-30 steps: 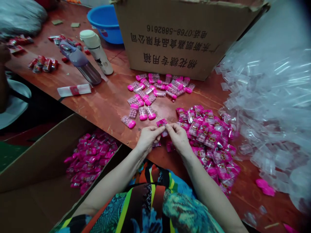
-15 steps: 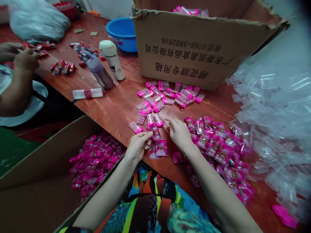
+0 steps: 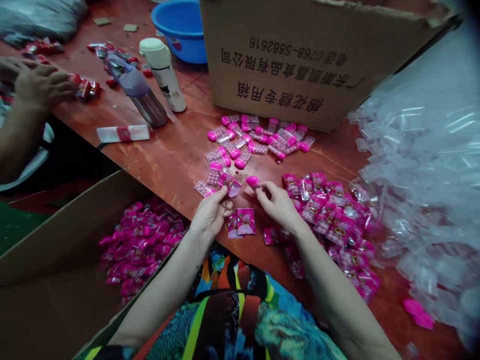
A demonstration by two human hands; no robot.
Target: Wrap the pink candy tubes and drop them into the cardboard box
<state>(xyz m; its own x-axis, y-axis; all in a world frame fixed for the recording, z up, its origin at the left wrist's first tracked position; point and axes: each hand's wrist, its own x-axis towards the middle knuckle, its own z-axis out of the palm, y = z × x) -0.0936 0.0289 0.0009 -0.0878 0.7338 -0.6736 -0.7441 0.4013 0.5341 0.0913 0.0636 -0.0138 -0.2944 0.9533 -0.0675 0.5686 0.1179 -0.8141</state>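
My left hand (image 3: 210, 214) pinches a small pink printed bag (image 3: 229, 183) by its edge, just above the red-brown table (image 3: 168, 155). My right hand (image 3: 275, 203) grips a pink-capped candy case (image 3: 252, 181) at its fingertips, close beside the bag. Two filled pink packets (image 3: 242, 223) lie flat between my wrists. Loose candy cases (image 3: 247, 142) are scattered beyond my hands. A heap of pink printed bags (image 3: 333, 220) lies to the right of my right hand.
A big printed carton (image 3: 300, 65) stands at the back, a blue basin (image 3: 180, 27) and two flasks (image 3: 150, 82) to its left. An open box of finished pink packets (image 3: 140, 245) sits low left. Clear plastic bags (image 3: 423, 175) pile at right. Another person's hand (image 3: 41, 85) works far left.
The packet both hands held a second ago now lies on the table. My right hand picked up a candy case and my left holds another pink bag.
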